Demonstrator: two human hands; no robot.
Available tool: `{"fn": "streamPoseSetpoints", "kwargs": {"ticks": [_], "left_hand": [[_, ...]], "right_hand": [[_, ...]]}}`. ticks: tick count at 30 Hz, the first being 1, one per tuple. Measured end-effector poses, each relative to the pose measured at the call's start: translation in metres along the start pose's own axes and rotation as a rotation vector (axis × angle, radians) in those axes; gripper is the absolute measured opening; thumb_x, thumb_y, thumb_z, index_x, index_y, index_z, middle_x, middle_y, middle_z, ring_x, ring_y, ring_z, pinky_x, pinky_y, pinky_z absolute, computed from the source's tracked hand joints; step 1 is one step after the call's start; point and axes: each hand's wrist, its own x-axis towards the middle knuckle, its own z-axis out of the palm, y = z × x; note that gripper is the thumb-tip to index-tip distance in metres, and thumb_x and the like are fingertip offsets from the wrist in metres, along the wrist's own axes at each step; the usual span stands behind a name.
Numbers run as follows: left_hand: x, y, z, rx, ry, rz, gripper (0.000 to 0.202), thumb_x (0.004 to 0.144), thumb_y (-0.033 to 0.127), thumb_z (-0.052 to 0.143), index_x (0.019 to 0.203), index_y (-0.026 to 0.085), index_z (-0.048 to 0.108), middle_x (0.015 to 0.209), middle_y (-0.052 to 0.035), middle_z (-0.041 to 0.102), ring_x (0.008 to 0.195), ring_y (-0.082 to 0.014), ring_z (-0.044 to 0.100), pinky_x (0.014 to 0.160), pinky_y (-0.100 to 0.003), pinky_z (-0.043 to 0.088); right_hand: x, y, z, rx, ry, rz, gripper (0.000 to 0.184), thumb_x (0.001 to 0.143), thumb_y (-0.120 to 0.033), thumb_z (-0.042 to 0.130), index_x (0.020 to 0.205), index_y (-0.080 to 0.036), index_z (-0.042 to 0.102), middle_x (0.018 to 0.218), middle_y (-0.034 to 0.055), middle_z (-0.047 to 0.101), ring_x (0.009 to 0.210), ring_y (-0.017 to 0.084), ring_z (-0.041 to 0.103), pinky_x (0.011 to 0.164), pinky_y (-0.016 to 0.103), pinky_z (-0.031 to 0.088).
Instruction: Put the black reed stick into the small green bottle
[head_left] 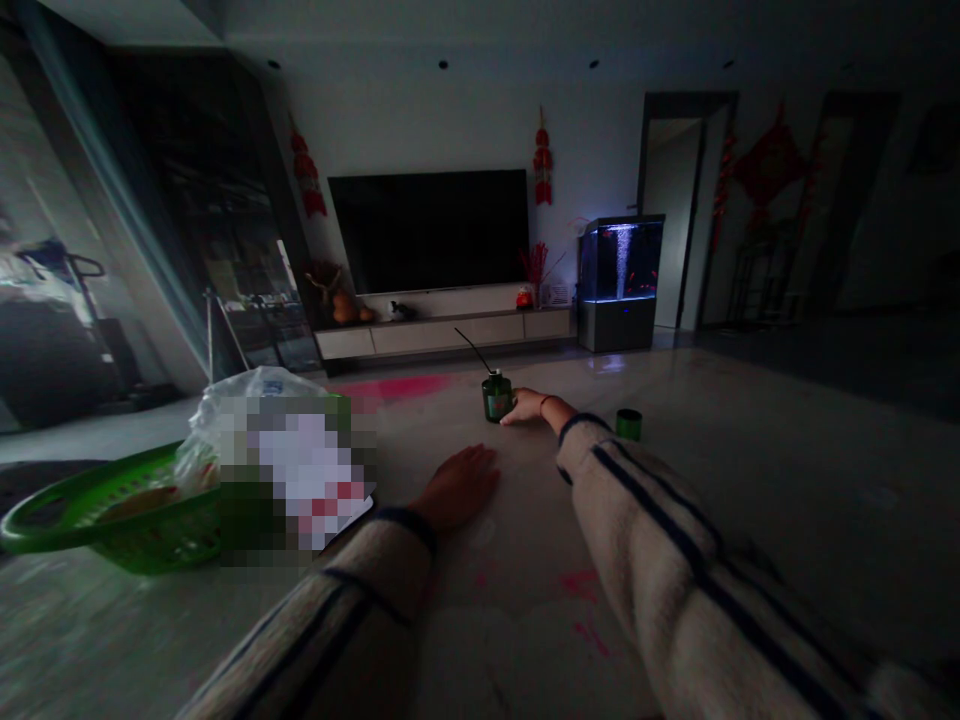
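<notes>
Right hand is touching the green glass bottle, grip unclear; fragile, best held at the body. Left hand is lying open.

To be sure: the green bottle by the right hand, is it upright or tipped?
Upright: the bottle stands on its base, right hand against its side, a thin black stick rising from its top.

- The left hand is resting palm down, fingers slightly spread.
- The right hand is lying ahead of the left hand, fingers pointing sideways.
- The left arm and right arm are stretching forward.
</notes>
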Motion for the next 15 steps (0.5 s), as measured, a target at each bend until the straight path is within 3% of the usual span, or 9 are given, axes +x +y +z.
{"fn": "streamPoseSetpoints", "kwargs": {"ticks": [9, 15], "left_hand": [[0.001, -0.003, 0.004, -0.002, 0.028, 0.024, 0.051, 0.086, 0.040, 0.021, 0.126, 0.014, 0.038, 0.135, -0.0102, 0.037, 0.126, -0.0187, 0.029, 0.103, -0.032, 0.020], [-0.002, 0.003, -0.002, -0.002, -0.004, -0.002, 0.052, 0.086, 0.040, 0.022, 0.128, 0.012, 0.036, 0.137, -0.0108, 0.034, 0.126, -0.0192, 0.028, 0.103, -0.031, 0.020]], "right_hand": [[-0.007, -0.011, 0.001, -0.057, 0.040, 0.043, 0.041, 0.052, -0.024, 0.074, 0.091, -0.016, 0.065, 0.093, 0.0059, 0.066, 0.084, 0.018, 0.060, 0.073, 0.023, 0.045], [-0.005, -0.013, 0.002, -0.084, 0.034, 0.098, 0.039, 0.056, -0.034, 0.071, 0.089, -0.014, 0.066, 0.091, 0.0089, 0.065, 0.083, 0.021, 0.060, 0.072, 0.027, 0.045]]}}
